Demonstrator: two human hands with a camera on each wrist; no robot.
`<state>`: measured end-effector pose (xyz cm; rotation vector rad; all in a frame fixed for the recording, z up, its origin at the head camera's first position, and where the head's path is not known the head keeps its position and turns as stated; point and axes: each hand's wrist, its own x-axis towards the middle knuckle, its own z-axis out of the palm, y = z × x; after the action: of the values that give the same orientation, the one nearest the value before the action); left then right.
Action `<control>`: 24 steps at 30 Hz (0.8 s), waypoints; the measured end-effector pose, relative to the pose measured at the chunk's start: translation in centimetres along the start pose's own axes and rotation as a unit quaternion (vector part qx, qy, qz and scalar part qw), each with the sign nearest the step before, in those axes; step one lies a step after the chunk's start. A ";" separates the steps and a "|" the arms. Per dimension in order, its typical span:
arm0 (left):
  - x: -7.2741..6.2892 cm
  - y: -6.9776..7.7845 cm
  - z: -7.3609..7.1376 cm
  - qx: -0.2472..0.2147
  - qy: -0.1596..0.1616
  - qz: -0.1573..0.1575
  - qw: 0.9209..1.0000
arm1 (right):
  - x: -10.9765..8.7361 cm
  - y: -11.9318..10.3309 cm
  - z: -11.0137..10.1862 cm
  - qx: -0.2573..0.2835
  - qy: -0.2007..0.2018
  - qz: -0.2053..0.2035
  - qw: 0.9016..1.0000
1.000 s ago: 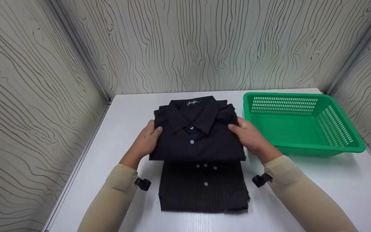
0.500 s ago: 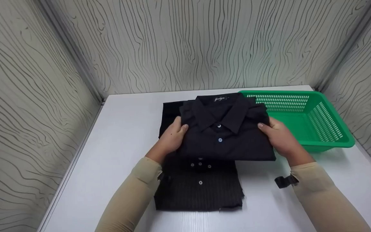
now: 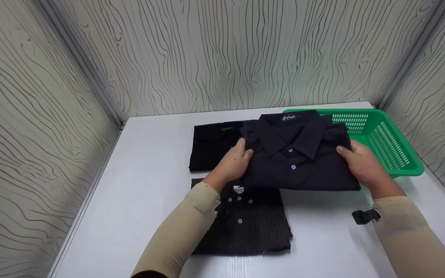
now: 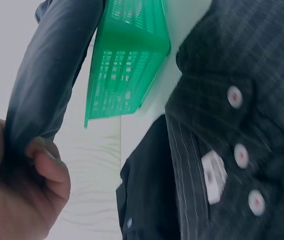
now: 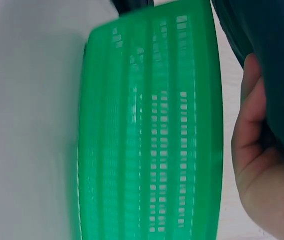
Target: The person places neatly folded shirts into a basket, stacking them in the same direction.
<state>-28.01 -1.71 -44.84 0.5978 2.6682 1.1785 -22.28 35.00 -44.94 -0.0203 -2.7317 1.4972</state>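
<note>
A folded dark shirt (image 3: pixel 299 173) with a pointed collar and pale buttons is held up between both hands. My left hand (image 3: pixel 232 164) grips its left edge, thumb on top; in the left wrist view the fingers (image 4: pixel 51 172) curl under the cloth. At the opposite edge my right hand (image 3: pixel 365 164) pinches the shirt the same way, its fingers (image 5: pixel 252 125) folded beneath in the right wrist view. The shirt overlaps the near left part of a green basket (image 3: pixel 396 150). Below my left forearm lies a folded striped black shirt (image 3: pixel 261 220) with several buttons and a white label.
Another folded black garment (image 3: pixel 211 148) lies farther back on the white table (image 3: pixel 149 166), partly hidden by the held shirt and my left hand. Wood-grain panels (image 3: pixel 222 58) enclose the table at the back and sides.
Both hands have carried the folded dark shirt rightward, from above the black garments to partly over the basket. The black garment at the back, hidden before, now shows.
</note>
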 end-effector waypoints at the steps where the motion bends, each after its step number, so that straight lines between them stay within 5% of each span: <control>1: 0.3 0.4 0.3 -0.001 -0.001 0.000 1.000 | 0.0 0.2 -0.5 -0.012 0.007 0.003 1.000; 11: 3.8 3.7 3.1 -0.005 0.009 0.009 1.000 | 0.8 2.3 -4.2 -0.071 0.048 0.000 0.996; 24: 8.5 6.8 6.2 0.084 0.049 -0.012 0.995 | 3.4 3.8 -7.4 -0.164 0.074 0.013 0.984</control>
<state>-31.87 10.18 -43.94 0.5445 2.8697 1.0094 -25.43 43.37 -44.07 -0.1670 -2.8283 0.9881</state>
